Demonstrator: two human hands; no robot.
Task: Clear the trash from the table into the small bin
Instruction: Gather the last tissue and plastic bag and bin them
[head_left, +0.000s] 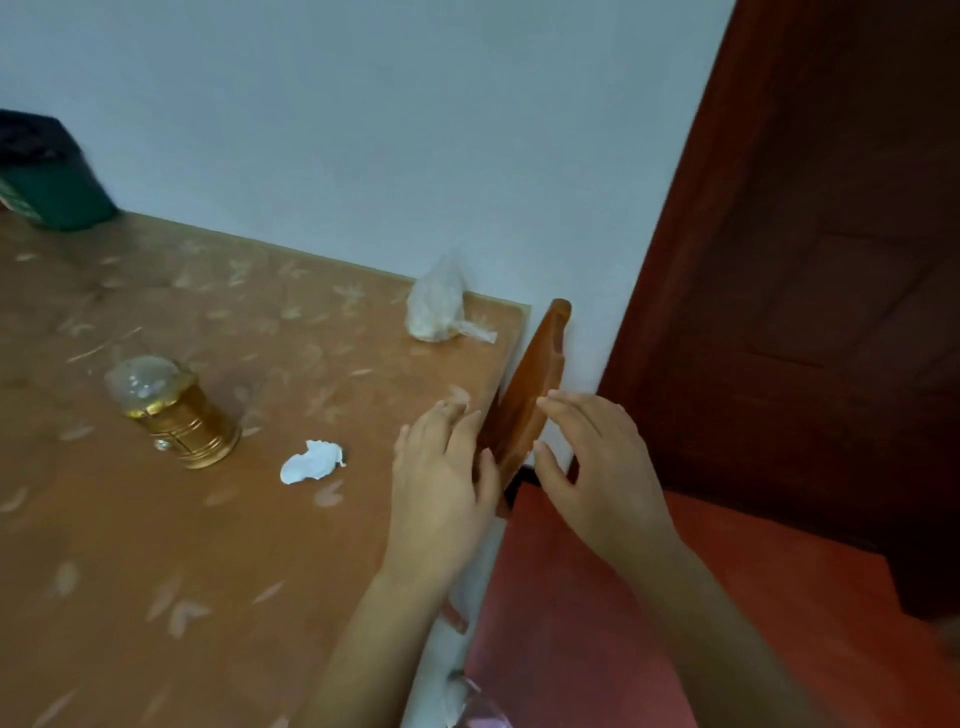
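A crumpled white tissue lies on the brown patterned table, left of my hands. At the table's far right corner, against the wall, sits a knotted clear plastic bag. The small green bin with a black liner stands at the far left edge of the table. My left hand is over the table's right edge with its fingers spread, holding nothing. My right hand hovers just past that edge, fingers apart and curved. Between the two hands rises a flat brown wooden piece.
A gold lantern with a clear dome stands on the table left of the tissue. A dark red door fills the right side, with red floor below. The pale wall runs behind the table.
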